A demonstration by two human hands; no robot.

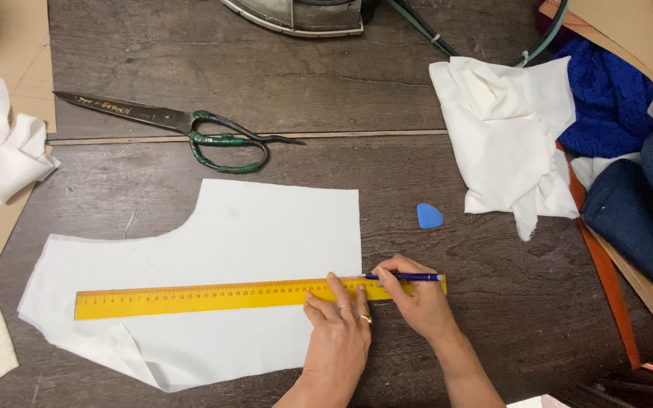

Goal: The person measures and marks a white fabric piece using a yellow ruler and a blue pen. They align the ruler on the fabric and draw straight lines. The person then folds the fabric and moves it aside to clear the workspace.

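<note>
A cut piece of white fabric (236, 249) lies flat on the dark wooden table (281, 83). Across it runs a long yellow ruler (190, 298). My left hand (338, 332), with rings on two fingers, presses down on the ruler's right part. My right hand (413, 298) holds a blue pen (406, 277) along the ruler's top edge, its tip near the fabric's right edge.
Large scissors with green-wrapped handles (183, 125) lie beyond the fabric. A blue tailor's chalk (429, 216) sits to the right. Crumpled white cloth (512, 136), blue fabrics (614, 98) and an iron's base (296, 15) are at the back right. White scraps (1, 147) lie left.
</note>
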